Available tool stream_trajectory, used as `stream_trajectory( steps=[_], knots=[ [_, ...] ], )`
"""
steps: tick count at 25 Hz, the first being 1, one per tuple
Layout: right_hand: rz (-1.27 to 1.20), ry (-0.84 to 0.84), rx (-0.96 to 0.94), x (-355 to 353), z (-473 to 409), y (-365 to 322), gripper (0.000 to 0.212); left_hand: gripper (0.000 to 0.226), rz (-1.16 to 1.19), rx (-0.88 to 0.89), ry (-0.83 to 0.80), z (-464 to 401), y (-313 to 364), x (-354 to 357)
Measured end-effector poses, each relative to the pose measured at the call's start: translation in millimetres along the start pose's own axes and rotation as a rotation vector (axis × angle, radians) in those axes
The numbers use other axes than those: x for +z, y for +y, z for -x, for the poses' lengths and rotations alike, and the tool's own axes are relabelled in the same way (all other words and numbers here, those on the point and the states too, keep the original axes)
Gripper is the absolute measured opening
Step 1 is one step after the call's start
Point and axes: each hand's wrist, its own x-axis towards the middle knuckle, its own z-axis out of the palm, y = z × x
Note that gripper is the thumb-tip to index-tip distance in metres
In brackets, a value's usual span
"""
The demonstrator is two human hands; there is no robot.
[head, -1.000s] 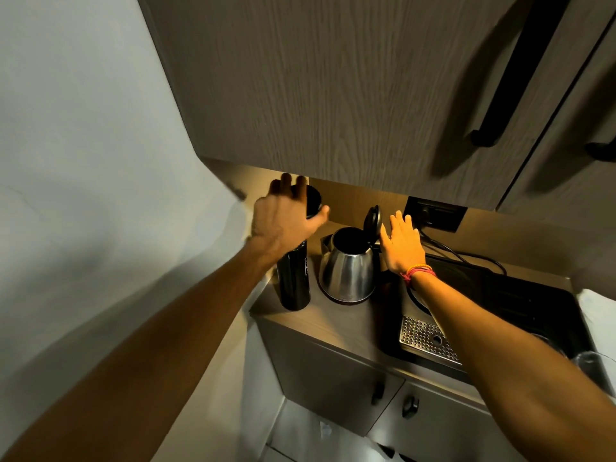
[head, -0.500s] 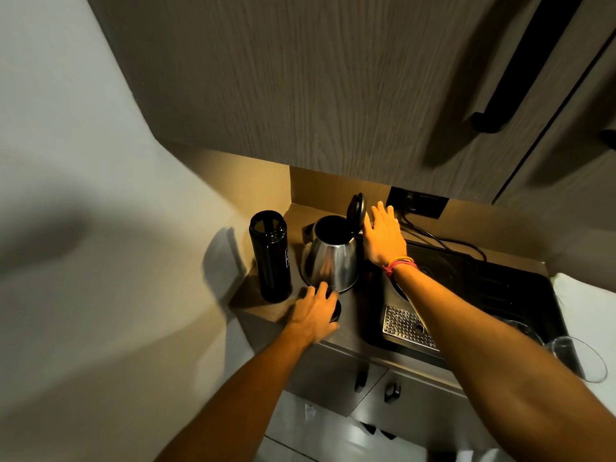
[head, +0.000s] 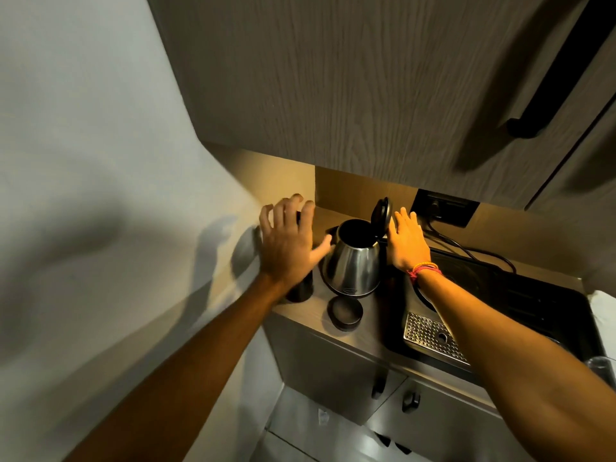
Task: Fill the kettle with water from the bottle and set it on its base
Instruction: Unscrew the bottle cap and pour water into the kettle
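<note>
A steel kettle (head: 353, 268) stands on the counter with its black lid (head: 382, 213) flipped up. My right hand (head: 407, 241) rests flat against the kettle's lid and handle side, fingers straight. A black bottle (head: 301, 288) stands left of the kettle, mostly hidden behind my left hand (head: 290, 243), which hovers in front of it with spread fingers and holds nothing. The bottle's round black cap (head: 345, 312) lies on the counter in front of the kettle.
A black hob (head: 500, 295) with a metal drain grid (head: 430, 338) fills the counter right of the kettle. A wall socket (head: 445, 211) with a cord sits behind. Wooden cupboards hang overhead. A wall closes the left side. A glass (head: 603, 368) stands at the right edge.
My left hand took the cap off the bottle, laid it on the counter in front of the kettle, and has risen back to the bottle. The right hand stayed at the kettle.
</note>
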Motion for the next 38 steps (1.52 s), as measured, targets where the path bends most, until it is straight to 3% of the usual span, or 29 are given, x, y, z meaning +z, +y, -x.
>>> stream_trajectory(
  steps=[2, 5, 7, 10, 16, 21, 25, 33, 38],
  knots=[
    [0.049, -0.006, -0.024, 2.4, 1.1, -0.2, 0.065, 0.088, 0.062, -0.147, -0.058, 0.8, -21.2, -2.2],
    [0.063, -0.004, -0.026, 0.7, 2.6, -2.8, 0.065, 0.11, 0.606, -0.504, -0.289, 22.6, -30.7, 6.8],
    [0.089, 0.006, -0.049, -0.8, 3.1, -3.0, 0.06, 0.103, 0.84, -0.648, -0.426, 36.9, -30.1, 17.4],
    [0.099, 0.012, -0.038, -2.6, 4.2, -3.2, 0.058, 0.086, 0.849, -0.698, -0.414, 46.8, -30.7, 30.1],
    [0.134, -0.006, -0.053, -10.1, 7.4, -5.5, 0.055, 0.077, 0.783, -0.611, -0.335, 49.1, -22.0, 35.1],
    [0.004, -0.051, 0.056, -12.3, 6.5, -4.5, 0.052, 0.067, 0.608, -0.533, -0.386, 38.2, -13.5, 28.7],
    [-0.016, -0.038, 0.039, -11.5, 9.3, -5.3, 0.05, 0.063, 0.488, -0.418, -0.488, 18.4, -9.4, 21.1],
    [-0.141, -0.022, 0.086, -12.7, 13.6, -8.4, 0.055, 0.083, 0.039, -0.149, -0.663, -21.1, 7.3, 5.4],
    [-0.214, 0.007, 0.109, -12.5, 14.2, -8.9, 0.056, 0.086, -0.117, -0.083, -0.693, -30.9, 14.0, 2.5]
  ],
)
